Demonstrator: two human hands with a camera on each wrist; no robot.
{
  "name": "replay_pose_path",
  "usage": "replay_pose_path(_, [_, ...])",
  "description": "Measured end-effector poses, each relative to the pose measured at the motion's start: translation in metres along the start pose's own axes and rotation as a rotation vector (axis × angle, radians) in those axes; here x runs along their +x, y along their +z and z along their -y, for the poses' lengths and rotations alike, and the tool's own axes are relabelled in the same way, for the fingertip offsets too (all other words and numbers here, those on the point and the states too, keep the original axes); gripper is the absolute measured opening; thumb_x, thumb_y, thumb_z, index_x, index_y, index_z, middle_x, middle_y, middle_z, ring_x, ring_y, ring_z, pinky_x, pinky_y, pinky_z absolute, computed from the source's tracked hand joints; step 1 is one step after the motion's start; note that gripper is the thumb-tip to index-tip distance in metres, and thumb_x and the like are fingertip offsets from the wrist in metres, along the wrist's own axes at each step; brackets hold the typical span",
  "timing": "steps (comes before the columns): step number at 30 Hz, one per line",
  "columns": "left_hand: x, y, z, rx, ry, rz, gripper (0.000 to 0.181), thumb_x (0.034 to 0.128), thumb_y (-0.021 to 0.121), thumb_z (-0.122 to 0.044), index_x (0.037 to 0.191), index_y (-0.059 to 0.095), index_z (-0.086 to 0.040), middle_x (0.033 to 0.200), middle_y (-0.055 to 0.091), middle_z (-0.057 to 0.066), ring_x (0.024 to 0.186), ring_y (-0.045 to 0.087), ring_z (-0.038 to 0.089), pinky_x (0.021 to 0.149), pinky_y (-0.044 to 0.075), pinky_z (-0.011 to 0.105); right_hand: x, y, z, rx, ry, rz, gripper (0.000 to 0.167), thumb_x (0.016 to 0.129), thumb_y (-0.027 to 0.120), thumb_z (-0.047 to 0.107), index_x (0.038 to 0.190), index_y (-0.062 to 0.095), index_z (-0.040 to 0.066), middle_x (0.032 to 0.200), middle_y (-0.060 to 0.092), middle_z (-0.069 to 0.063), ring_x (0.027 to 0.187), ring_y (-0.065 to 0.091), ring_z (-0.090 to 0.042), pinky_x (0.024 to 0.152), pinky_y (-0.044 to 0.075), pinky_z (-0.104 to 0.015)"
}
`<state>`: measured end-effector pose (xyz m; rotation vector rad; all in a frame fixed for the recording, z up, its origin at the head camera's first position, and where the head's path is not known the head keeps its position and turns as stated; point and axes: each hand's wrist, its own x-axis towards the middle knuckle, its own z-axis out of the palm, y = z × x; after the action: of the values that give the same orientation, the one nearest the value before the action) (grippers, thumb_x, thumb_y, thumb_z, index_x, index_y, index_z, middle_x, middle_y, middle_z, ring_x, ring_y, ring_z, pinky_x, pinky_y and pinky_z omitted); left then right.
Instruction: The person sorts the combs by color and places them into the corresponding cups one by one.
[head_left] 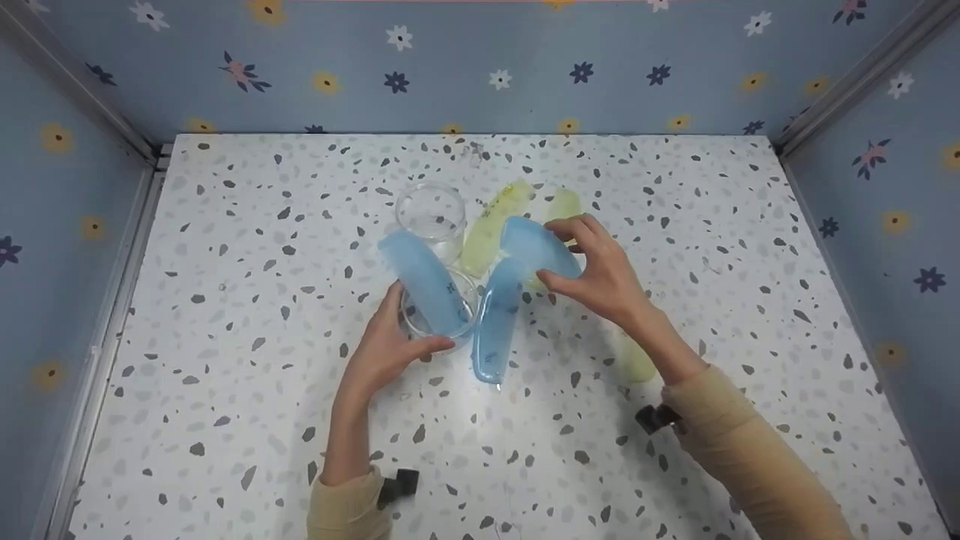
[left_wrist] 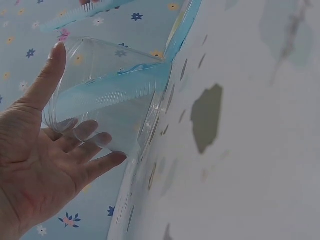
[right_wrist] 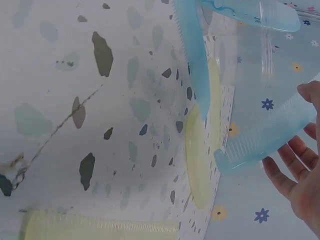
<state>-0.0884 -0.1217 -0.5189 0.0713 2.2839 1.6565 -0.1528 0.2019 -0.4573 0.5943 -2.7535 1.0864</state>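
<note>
My left hand (head_left: 381,351) (left_wrist: 47,162) holds a clear plastic cup (left_wrist: 127,132), thumb on one side and fingers on the other. A blue comb (head_left: 424,281) (left_wrist: 107,92) leans inside this cup, its upper end past the rim. Between thumb and fingertips, my right hand (head_left: 609,279) (right_wrist: 304,187) grips a second blue comb (head_left: 534,244) (right_wrist: 272,137), raised above the table. A third blue comb (head_left: 495,330) (right_wrist: 197,60) lies on the table just right of the cup, teeth visible along one edge in the right wrist view.
Behind the held cup stands another clear cup (head_left: 431,214). Yellow combs lie on the speckled table (head_left: 247,315): one (head_left: 491,229) right of the rear cup, another (head_left: 565,201) behind the right hand, and one (head_left: 636,358) under the right forearm. Flowered panels enclose the back and sides.
</note>
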Motion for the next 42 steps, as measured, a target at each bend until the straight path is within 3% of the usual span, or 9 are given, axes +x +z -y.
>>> replay_pose_path(9, [0.002,0.002,0.002,-0.014,0.01,0.012,0.12,0.0718,0.094,-0.038,0.164,0.019,-0.025,0.164,0.039,0.007,0.152,0.038,0.034,0.127,0.03,0.055,0.007,0.0,0.015,0.159,-0.013,-0.141,0.057,0.084,0.084,0.022,0.135,0.062,0.01,0.124,0.064,-0.009,0.112,0.065,-0.02,0.092,0.063,-0.05])
replay_pose_path(17, [0.001,0.0,0.002,-0.009,0.015,-0.003,0.12,0.0715,0.094,-0.039,0.165,0.019,-0.024,0.165,0.037,0.007,0.153,0.036,0.034,0.129,0.026,0.055,0.013,0.004,0.033,0.263,0.028,-0.214,0.057,0.086,0.083,0.023,0.137,0.061,0.01,0.126,0.065,-0.007,0.11,0.066,-0.016,0.092,0.063,-0.047])
replay_pose_path(26, [0.0,-0.001,0.0,0.028,0.001,-0.014,0.12,0.0746,0.092,-0.041,0.165,0.017,-0.02,0.17,0.028,0.007,0.159,0.024,0.03,0.132,0.02,0.051,0.019,0.01,0.052,0.357,0.034,-0.238,0.057,0.085,0.084,0.017,0.135,0.061,0.006,0.119,0.067,-0.01,0.107,0.068,-0.017,0.09,0.064,-0.044])
replay_pose_path(42, [0.0,0.002,0.0,-0.013,0.025,-0.026,0.116,0.0756,0.092,-0.034,0.165,0.018,-0.025,0.168,0.032,0.003,0.157,0.029,0.03,0.131,0.023,0.054,0.028,0.025,0.096,0.48,0.001,-0.215,0.056,0.087,0.082,0.021,0.137,0.059,0.008,0.121,0.067,-0.007,0.108,0.067,-0.015,0.091,0.063,-0.034])
